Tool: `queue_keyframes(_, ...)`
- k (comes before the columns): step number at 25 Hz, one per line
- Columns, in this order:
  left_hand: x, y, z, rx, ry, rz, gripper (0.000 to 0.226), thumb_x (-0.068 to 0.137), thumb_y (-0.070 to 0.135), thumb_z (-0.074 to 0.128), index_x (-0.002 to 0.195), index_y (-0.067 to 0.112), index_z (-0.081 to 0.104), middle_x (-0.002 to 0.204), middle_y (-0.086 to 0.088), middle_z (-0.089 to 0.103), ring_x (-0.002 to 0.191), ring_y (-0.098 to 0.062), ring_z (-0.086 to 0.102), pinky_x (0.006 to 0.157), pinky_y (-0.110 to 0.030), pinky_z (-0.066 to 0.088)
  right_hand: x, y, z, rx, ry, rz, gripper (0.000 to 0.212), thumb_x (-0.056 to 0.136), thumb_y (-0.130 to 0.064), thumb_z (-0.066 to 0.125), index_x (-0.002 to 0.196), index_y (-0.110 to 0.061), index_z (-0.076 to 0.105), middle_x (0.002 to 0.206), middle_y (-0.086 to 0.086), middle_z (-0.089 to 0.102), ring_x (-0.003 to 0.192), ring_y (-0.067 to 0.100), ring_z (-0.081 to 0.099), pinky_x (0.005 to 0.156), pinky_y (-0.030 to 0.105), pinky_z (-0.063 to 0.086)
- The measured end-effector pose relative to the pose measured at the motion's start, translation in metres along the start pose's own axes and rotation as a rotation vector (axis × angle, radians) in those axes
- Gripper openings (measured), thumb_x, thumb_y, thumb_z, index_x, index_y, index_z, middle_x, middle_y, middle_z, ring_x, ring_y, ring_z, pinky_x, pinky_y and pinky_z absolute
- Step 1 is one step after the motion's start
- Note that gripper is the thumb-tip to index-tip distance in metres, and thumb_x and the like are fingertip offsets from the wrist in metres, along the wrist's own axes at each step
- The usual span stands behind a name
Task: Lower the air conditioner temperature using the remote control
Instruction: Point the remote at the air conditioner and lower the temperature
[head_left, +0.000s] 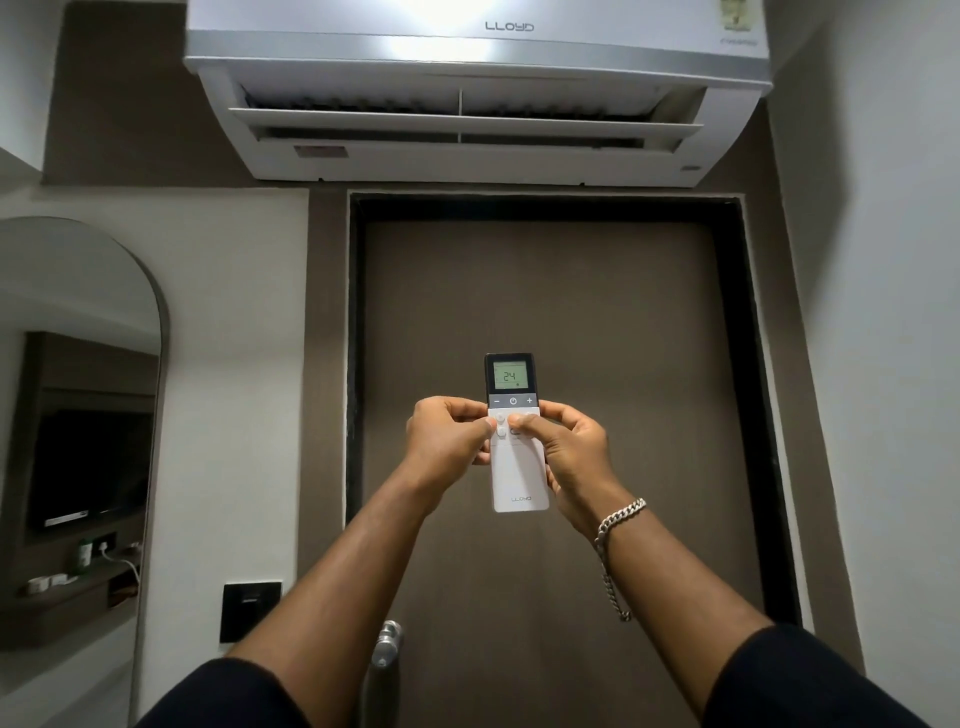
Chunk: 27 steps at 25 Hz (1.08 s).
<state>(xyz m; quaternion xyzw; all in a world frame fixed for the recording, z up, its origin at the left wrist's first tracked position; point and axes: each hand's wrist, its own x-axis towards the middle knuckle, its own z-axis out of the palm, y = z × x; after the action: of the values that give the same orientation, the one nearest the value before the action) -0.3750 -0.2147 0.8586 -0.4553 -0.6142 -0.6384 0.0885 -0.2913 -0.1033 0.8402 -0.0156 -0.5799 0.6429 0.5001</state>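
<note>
Both hands grip the remote (514, 431) between them, left hand (448, 435) and right hand (563, 451) on its sides. It seems light, stiff, smooth; hold the lower body, thumbs free for buttons.

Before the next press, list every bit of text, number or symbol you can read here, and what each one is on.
"LLOYD": front panel of the air conditioner.
"24": lit screen of the remote control.
"−", power symbol, "+": dark button strip under the screen.
"LLOYD": bottom of the remote's white body.
Unreadable, too small or blurred: sticker at the unit's top right, red label on its underside, small icons on the screen.
</note>
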Motion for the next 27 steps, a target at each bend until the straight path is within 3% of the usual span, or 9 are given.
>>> queue_keyframes(6, 0.0, 0.002, 0.001, -0.028, -0.008, -0.012, 0.02, 0.087, 0.01, 0.065, 0.104, 0.001, 0.069, 0.101, -0.016, 0.074, 0.082, -0.024, 0.074, 0.059, -0.026, 0.06, -0.002, -0.002, -0.002, -0.004, -0.007, -0.021, 0.032, 0.076, -0.008, 0.077, 0.106, -0.008, 0.064, 0.096, 0.009, 0.074, 0.07, 0.018, 0.073, 0.068, 0.037, 0.062)
queue_keyframes(12, -0.001, 0.005, 0.002, -0.037, -0.004, 0.007, 0.016, 0.087, 0.01, 0.065, 0.1, 0.003, 0.069, 0.099, -0.013, 0.073, 0.074, -0.016, 0.073, 0.051, -0.018, 0.056, -0.001, -0.005, -0.004, -0.01, 0.003, -0.028, 0.03, 0.076, -0.008, 0.077, 0.103, -0.008, 0.064, 0.096, 0.011, 0.074, 0.075, 0.022, 0.072, 0.076, 0.044, 0.061)
queue_keyframes(22, -0.004, 0.009, 0.002, -0.059, 0.001, 0.013, 0.013, 0.086, 0.009, 0.066, 0.098, 0.005, 0.069, 0.092, -0.009, 0.072, 0.072, -0.013, 0.072, 0.051, -0.018, 0.056, -0.001, -0.005, -0.007, -0.014, -0.005, -0.026, 0.038, 0.074, -0.012, 0.079, 0.109, -0.007, 0.063, 0.102, 0.013, 0.074, 0.079, 0.024, 0.074, 0.071, 0.039, 0.062)
queue_keyframes(27, -0.003, 0.01, 0.003, -0.057, 0.007, 0.0, 0.019, 0.087, 0.01, 0.065, 0.102, 0.0, 0.068, 0.094, -0.013, 0.073, 0.071, -0.017, 0.072, 0.053, -0.021, 0.057, -0.002, -0.006, -0.008, -0.02, -0.002, -0.024, 0.038, 0.074, -0.013, 0.079, 0.109, -0.007, 0.064, 0.104, 0.014, 0.074, 0.085, 0.028, 0.074, 0.075, 0.042, 0.062)
